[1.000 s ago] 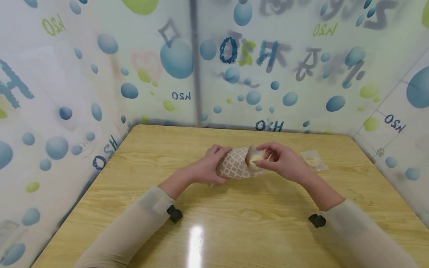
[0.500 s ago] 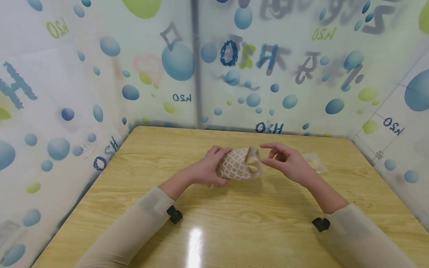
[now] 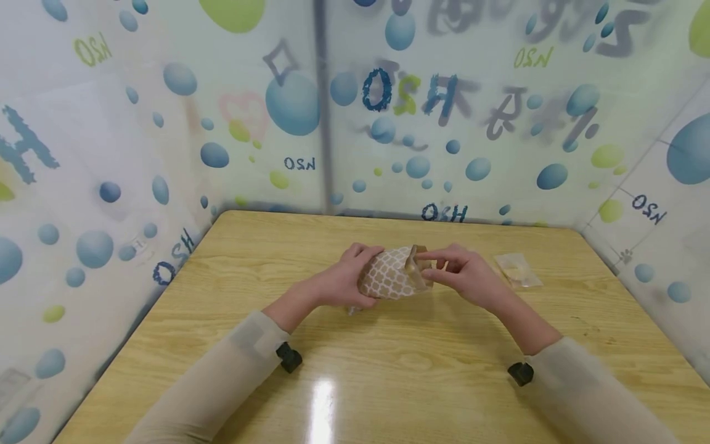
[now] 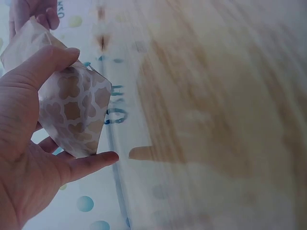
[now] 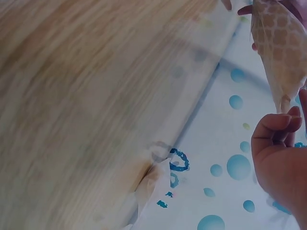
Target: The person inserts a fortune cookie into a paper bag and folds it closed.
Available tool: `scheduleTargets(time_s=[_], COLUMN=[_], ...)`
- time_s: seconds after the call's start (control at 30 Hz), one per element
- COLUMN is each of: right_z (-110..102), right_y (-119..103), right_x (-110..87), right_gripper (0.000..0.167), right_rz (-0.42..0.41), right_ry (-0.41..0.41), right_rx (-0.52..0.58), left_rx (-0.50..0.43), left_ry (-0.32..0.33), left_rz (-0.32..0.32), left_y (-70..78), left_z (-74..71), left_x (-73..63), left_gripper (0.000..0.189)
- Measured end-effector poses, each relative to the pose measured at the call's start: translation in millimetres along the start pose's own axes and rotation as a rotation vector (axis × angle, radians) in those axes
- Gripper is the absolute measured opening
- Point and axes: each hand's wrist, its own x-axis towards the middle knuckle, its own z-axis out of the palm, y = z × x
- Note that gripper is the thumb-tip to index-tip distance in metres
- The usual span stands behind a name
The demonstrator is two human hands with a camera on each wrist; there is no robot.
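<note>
Two hands on one bag. Left hand (image 3: 346, 277) grips the closed end of the tan paper bag (image 3: 388, 274) (white lattice print), thumb on the near side, fingers over the far side. Right hand (image 3: 468, 275) is at the bag's open mouth, thumb and index close together, index reaching inside the rim; can't tell if they pinch the rim or something within. Bag is tilted on its side over the middle of the table, mouth facing the right hand; can't tell if it touches the tabletop. Clear packet (image 3: 518, 270) with pale yellowish contents lies flat just beyond the right hand. Pale sleeves, black device at each cuff. Wood-grain table (image 3: 421, 376), then printed walls (image 3: 488, 111): blue and green dots, mirrored lettering.
</note>
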Motion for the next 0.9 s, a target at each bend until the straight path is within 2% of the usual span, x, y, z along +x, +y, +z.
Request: scheduleTargets(time_s=[0.33,0.47,0.67,0.9], right_z=[7.1,0.8,-29.8,-77.3], right_y=[-4.9,-1.3,16.0,61.2], right_x=[-1.0,-5.7,-16.2,-28.8], right_gripper=[0.036,0.036,0.045,0.057], right_rz=[0.009,0.025,0.116,0.225], right_ry=[-0.008,0.042,0.153,0.213], right_rx=[-0.015,-0.049,-0.011,-0.055], left_rx=[-0.004,-0.011,-0.003,-0.010], left_ry=[0.000,-0.005,-0.002,-0.007], left_rz=[0.004,-0.006,0.000,-0.003], left_y=[-0.3,-0.6,0.4,1.2], left_z=[2.0,1.9,-0.2,-1.8], left_x=[-1.5,-3.1,-3.7,-4.1], left_gripper=[0.109,0.111,0.113,0.113])
